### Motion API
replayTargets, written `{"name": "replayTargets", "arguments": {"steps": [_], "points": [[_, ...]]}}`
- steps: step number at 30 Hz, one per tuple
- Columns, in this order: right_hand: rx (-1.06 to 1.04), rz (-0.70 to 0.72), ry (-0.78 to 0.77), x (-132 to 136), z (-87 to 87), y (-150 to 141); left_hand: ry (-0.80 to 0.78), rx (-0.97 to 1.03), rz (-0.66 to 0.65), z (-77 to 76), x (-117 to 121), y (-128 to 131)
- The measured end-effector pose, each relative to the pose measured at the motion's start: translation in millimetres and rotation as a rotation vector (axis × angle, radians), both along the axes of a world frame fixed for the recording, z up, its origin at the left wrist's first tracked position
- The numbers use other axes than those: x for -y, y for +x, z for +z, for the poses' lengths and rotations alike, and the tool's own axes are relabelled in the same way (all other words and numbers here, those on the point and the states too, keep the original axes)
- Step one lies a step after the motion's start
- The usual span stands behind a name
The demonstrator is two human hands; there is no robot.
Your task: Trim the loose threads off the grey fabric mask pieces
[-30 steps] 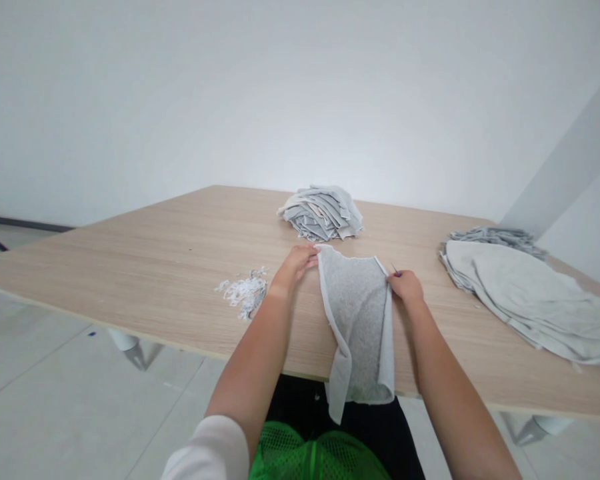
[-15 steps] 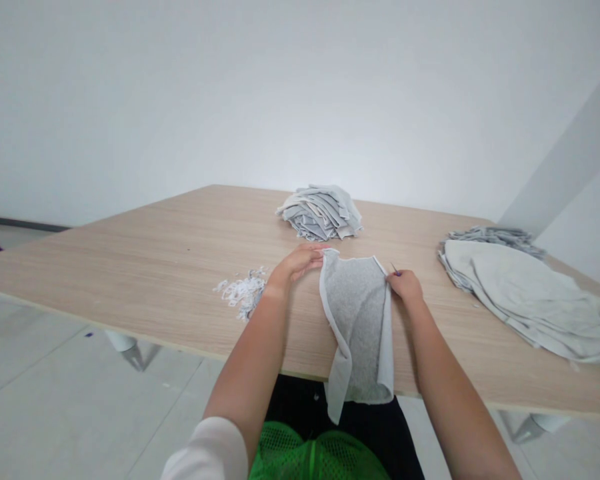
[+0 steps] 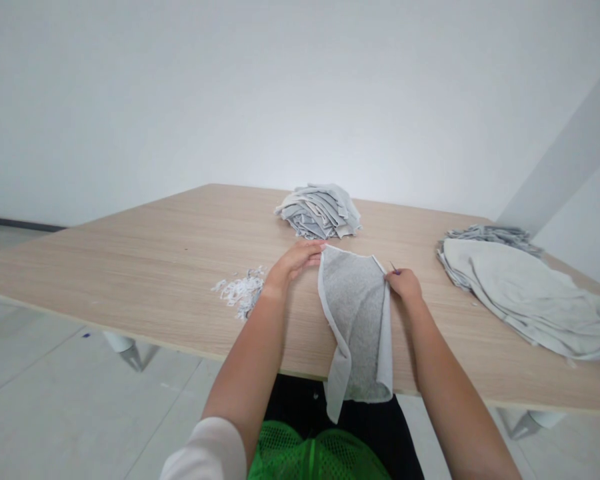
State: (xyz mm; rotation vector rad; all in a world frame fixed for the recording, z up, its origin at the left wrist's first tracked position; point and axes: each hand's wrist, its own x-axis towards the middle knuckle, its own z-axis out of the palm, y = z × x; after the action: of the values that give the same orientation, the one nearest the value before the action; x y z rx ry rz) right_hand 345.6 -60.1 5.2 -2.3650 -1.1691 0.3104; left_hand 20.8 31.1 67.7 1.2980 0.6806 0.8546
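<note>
A grey piece of fabric (image 3: 357, 313) with pale edges lies in front of me, its lower part hanging past the table's near edge. At its upper left corner my left hand (image 3: 300, 259) pinches the fabric between thumb and fingers. My right hand (image 3: 405, 283) is closed at the fabric's right edge. From that same hand sticks a small pointed tool with a purple part (image 3: 395, 269), mostly hidden by the fingers; its kind is unclear. Beside my left forearm sits a small heap of white and grey scraps (image 3: 243, 291).
Toward the back of the wooden table (image 3: 145, 267) is a pile of folded grey fabric pieces (image 3: 320, 211). Larger pale fabric pieces (image 3: 530, 297) are stacked at the right, with a darker grey stack (image 3: 497, 237) behind them. A white wall (image 3: 290, 93) stands beyond the table.
The fabric's upper left corner, folded or bunched before, now lies flatter, and its top edge is straighter. Both hands stay in nearly the same places.
</note>
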Motion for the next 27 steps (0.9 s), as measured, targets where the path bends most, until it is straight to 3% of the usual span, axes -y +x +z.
{"name": "replayTargets", "arguments": {"steps": [10, 21, 27], "points": [[-0.013, -0.002, 0.023, 4, 2.6, -3, 0.09, 0.084, -0.112, 17.5, 19, 0], [0.002, 0.012, 0.016, 3, 3.7, -4, 0.26, -0.19, 0.16, 12.5, 11, 4], [-0.006, 0.008, 0.013, 3, 3.0, -3, 0.381, -0.174, 0.154, 16.3, 13, 5]]}}
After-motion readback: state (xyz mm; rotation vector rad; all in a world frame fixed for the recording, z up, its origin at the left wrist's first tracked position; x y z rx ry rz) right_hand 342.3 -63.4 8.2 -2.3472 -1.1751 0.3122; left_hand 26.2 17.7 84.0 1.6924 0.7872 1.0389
